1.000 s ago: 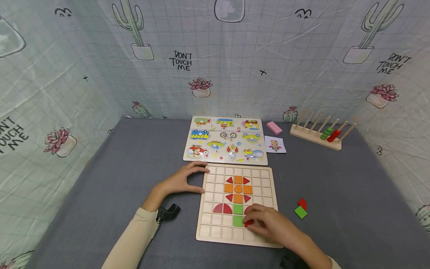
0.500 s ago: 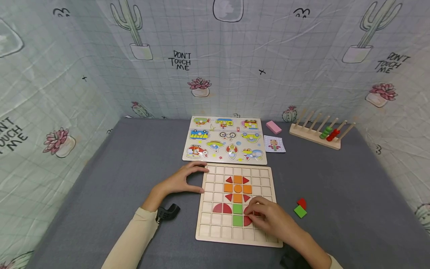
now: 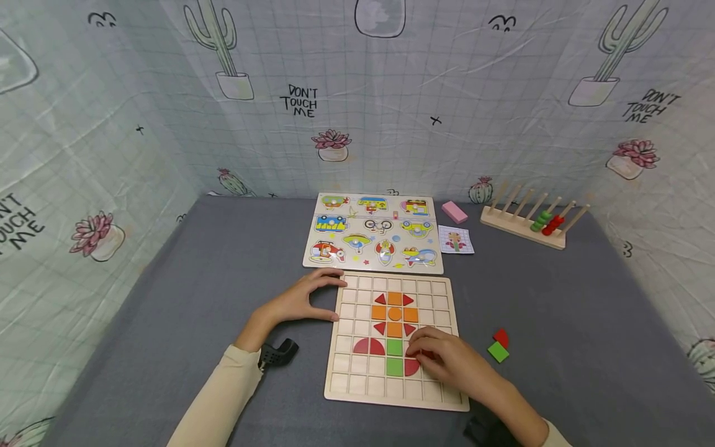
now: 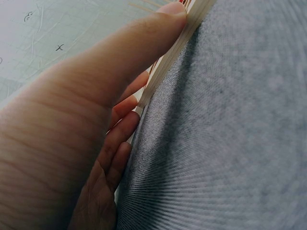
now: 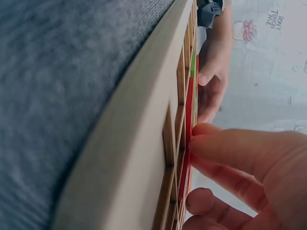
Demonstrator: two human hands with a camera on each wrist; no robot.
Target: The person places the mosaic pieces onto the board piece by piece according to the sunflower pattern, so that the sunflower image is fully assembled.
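Note:
My left hand [image 3: 293, 299] rests at the left edge of the wooden grid board [image 3: 357, 388], thumb and fingers spread and touching its rim. In the left wrist view, the thumb [image 4: 163, 21] lies on the board's edge. My right hand [image 3: 447, 360] is bent over the board's lower right, its thumb and fingertips touching a red piece [image 5: 188, 110] that lies in the grid. A red quarter-circle [image 3: 411, 367] lies just below the fingertips, beside two green squares [image 3: 394, 367]. Two red quarter-circles [image 3: 369, 346] lie left of the green. The fingers hide part of the red pieces.
Orange pieces [image 3: 378, 313] and red triangles fill upper cells. Right of the board lie a loose green square [image 3: 498, 352] and red piece [image 3: 501, 338]. Behind are a vehicle puzzle [image 3: 371, 233], a pattern card [image 3: 455, 239], a pink block [image 3: 455, 212] and a peg rack [image 3: 522, 230].
My right hand has moved slightly up the board, away from the lower red quarter-circle, which now shows in its cell. Over the last half second it has barely moved. The left hand stays put.

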